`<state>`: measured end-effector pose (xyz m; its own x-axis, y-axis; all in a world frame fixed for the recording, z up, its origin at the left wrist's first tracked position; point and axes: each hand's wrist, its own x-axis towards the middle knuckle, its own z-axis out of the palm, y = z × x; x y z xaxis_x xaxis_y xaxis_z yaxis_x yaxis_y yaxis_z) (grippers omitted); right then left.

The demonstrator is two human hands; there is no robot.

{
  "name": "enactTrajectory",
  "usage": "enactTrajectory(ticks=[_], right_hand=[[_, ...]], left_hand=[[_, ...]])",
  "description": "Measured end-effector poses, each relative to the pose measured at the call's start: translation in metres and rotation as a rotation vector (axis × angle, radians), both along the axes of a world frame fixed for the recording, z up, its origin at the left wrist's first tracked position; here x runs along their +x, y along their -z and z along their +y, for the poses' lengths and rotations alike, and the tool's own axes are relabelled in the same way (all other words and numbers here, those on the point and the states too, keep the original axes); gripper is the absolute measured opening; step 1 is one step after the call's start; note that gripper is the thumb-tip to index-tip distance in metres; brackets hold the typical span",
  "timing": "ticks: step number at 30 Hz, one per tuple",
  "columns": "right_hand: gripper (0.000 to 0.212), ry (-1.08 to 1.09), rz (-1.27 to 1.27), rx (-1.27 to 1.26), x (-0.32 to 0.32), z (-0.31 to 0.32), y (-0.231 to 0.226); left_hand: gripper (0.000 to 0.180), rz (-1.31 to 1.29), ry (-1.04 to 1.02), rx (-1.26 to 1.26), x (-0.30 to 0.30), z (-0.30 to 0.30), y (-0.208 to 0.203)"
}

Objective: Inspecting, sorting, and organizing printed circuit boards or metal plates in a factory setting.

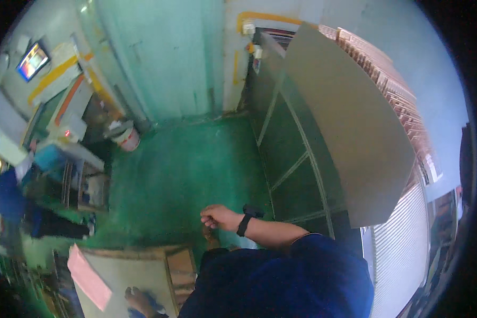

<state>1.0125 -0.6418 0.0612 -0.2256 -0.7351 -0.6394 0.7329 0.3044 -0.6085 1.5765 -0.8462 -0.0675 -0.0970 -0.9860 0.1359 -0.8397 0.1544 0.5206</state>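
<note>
My right arm reaches in from the right, with a black band on the wrist. My right hand is held over the green floor, fingers curled, and nothing shows in it. Just below it is a small part of what appears to be my left hand, coming from a dark sleeve; its fingers are mostly hidden. To my right, nearest the right forearm, stands a tall dark green panel with pale lines. A large grey-brown sheet lies tilted on top of it.
Stacked corrugated cardboard and white ribbed sheets line the right. At lower left, a pale tabletop bears a pink sheet and another hand. A person in blue, a bucket and a machine are left.
</note>
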Motion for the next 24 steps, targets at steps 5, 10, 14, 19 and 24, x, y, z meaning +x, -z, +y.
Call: enactTrajectory(ticks=[5,10,14,19,24], right_hand=[[0.013,0.164,0.015,0.009,-0.088,-0.021,0.005],[0.015,0.318,0.093,-0.055,-0.161,-0.043,-0.028],[0.016,0.402,0.091,-0.011,-0.211,-0.045,-0.011],[0.014,0.574,-0.018,0.037,-0.288,-0.038,0.007],[0.014,0.658,-0.042,0.041,-0.382,-0.044,0.040]], left_hand=[[0.035,0.428,0.205,0.249,-0.278,-0.079,-0.135],[0.029,0.465,0.672,0.223,-0.468,-0.103,-0.201],[0.028,0.430,0.786,0.367,-0.579,-0.103,-0.214],[0.026,0.442,0.948,0.483,-0.687,-0.111,-0.193],[0.024,0.392,0.962,0.651,-0.773,-0.107,-0.213]])
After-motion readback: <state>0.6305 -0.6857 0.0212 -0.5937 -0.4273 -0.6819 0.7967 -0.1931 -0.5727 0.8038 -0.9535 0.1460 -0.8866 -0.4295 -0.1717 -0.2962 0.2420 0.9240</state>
